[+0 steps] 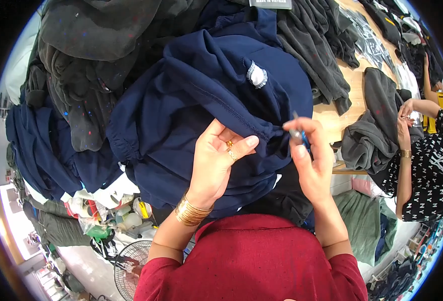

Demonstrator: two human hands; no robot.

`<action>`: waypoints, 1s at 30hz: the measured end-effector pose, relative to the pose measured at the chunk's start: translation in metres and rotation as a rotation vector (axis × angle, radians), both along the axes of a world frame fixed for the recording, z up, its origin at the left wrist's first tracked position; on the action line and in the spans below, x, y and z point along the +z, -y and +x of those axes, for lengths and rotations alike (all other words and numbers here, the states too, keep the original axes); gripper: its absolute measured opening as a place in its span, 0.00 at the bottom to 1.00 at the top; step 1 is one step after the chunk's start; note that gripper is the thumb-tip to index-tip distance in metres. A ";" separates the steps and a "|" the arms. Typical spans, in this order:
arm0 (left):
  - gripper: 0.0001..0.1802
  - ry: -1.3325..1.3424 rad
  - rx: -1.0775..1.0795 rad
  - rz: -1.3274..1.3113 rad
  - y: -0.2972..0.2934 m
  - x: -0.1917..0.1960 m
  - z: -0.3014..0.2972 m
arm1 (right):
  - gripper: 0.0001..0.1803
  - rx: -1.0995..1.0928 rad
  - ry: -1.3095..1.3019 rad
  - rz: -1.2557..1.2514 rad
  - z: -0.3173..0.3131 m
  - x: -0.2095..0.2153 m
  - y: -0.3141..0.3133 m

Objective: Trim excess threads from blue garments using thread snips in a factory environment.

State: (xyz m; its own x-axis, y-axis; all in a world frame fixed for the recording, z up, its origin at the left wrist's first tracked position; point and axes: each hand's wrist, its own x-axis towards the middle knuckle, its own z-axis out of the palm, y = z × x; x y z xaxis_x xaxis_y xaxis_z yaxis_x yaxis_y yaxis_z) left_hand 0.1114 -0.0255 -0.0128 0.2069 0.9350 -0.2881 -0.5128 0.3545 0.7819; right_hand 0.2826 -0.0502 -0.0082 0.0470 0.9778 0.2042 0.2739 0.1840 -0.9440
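Note:
A large navy blue garment (201, 100) lies bunched in front of me, with a stitched seam band running across it and a small white patch (257, 75) on top. My left hand (214, 163) is closed on the seam band, thumb over the cloth and fingers partly hidden under it. Close by on the right, my right hand (314, 168) is closed round a small metal tool with a blue part (304, 139), which looks like thread snips; its tip lies by the end of the band. The fingers hide most of the tool.
Dark grey garments (91, 65) are heaped at the back left, with more (316, 45) at the back right on a wooden table (354, 95). A wire fan (131, 271) stands low on the left. At the right, another person's hands (406, 113) are beside a dark garment (377, 135).

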 end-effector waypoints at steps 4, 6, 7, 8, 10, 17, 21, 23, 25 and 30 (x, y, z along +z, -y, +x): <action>0.19 -0.003 -0.003 0.002 0.001 -0.002 0.002 | 0.16 -0.003 0.293 -0.053 0.000 0.002 0.007; 0.18 0.005 -0.008 0.005 0.000 -0.002 0.003 | 0.17 -0.017 0.328 -0.049 -0.002 0.003 0.007; 0.18 0.005 -0.010 0.004 0.001 -0.002 0.003 | 0.16 -0.038 0.374 -0.013 -0.004 0.002 0.006; 0.18 -0.001 -0.004 0.017 0.001 -0.002 0.004 | 0.16 -0.060 0.419 0.024 -0.005 0.002 0.005; 0.18 -0.006 -0.001 0.030 0.002 -0.002 0.005 | 0.15 -0.060 0.442 0.015 -0.007 0.004 0.004; 0.18 -0.008 -0.009 0.051 0.004 -0.004 0.004 | 0.15 -0.064 0.553 0.107 -0.008 0.001 0.004; 0.18 0.011 0.001 0.026 0.006 -0.004 0.006 | 0.15 -0.072 0.563 0.110 -0.008 0.002 0.004; 0.18 0.021 0.000 0.017 0.005 -0.004 0.006 | 0.15 -0.073 0.565 0.103 -0.007 0.001 0.005; 0.18 0.032 0.000 0.005 0.005 -0.004 0.007 | 0.15 -0.072 0.568 0.094 -0.007 0.000 0.005; 0.19 0.002 0.004 0.023 0.005 -0.005 0.007 | 0.14 -0.067 0.566 0.125 -0.005 -0.002 0.002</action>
State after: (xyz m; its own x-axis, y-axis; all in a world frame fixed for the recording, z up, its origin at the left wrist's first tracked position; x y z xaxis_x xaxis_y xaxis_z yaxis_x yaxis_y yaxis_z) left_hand 0.1184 -0.0307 -0.0178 0.2039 0.9420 -0.2666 -0.5154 0.3348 0.7888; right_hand 0.2779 -0.0522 -0.0099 -0.0417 0.9432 0.3295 0.7442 0.2494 -0.6197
